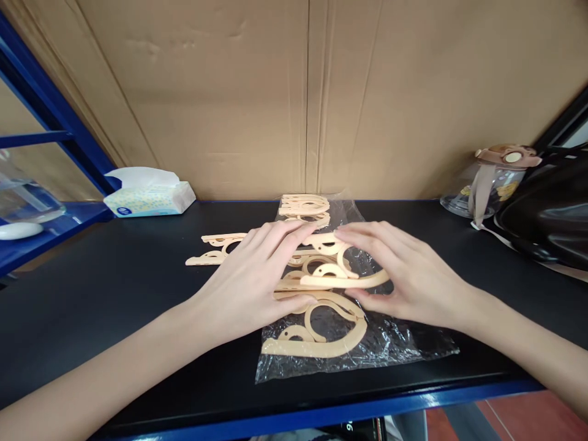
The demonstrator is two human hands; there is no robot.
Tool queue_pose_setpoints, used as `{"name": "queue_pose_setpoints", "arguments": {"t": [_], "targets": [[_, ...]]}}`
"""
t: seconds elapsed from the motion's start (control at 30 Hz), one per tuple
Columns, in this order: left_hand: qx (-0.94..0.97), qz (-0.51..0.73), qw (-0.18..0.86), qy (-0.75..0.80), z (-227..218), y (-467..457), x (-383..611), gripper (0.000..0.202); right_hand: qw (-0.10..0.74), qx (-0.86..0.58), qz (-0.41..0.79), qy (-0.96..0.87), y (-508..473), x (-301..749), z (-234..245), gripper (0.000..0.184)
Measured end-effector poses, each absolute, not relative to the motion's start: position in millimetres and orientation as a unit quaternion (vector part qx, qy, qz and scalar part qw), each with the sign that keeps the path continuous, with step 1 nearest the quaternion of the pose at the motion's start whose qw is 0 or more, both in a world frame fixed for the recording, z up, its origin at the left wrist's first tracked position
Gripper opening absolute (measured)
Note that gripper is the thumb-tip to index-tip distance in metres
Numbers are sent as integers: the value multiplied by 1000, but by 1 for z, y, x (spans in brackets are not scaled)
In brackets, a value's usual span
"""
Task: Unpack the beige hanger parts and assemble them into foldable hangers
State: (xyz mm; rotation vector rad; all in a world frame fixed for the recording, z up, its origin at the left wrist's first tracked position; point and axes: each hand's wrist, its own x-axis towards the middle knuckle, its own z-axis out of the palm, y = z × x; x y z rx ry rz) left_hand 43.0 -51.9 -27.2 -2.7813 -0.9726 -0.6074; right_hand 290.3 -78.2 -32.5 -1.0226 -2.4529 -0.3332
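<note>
My right hand (404, 269) is closed around the curved end of a beige folding clothes hanger (328, 282), thumb below and fingers above. My left hand (257, 269) arches over more hangers, its fingers curled at the far side and its thumb at the near side. A folded hanger (204, 260) pokes out to the left from beneath that hand; its middle is hidden. Nearer the front edge, another folded hanger (316, 349) lies with a clear plastic bag (390, 349). Behind my hands, several hangers (305, 205) lie with clear plastic.
A tissue pack (149, 196) stands at the back left. At the back right are a clear bottle with a strap (498, 177) and a shiny black bag (546, 208). The black tabletop (92, 306) has a blue front edge, and cardboard (229, 92) forms the back wall.
</note>
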Motion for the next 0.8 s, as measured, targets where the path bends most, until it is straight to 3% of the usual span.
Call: {"name": "queue_pose_setpoints", "arguments": {"t": [0.07,0.2,0.33,0.43,0.57,0.8], "targets": [[-927,-184,52,-323,-27,-49,38,74,216,-398,-107,-885,-73,302,-26,65],[-943,-128,-6,-306,-28,-41,25,53,185,-460,-39,-868,-63,342,-14,73],[-945,-81,-106,-299,-24,-40,19,49,92,-509,25,-855,-64,380,-10,72],[-934,-28,-178,-307,-17,-44,18,33,38,-496,60,-866,-70,387,-9,77],[-916,44,-215,-336,-9,-48,14,23,48,-438,99,-892,-77,370,-9,85],[-894,82,-275,-343,-7,-48,15,19,44,-387,187,-902,-78,327,-16,74]]}}
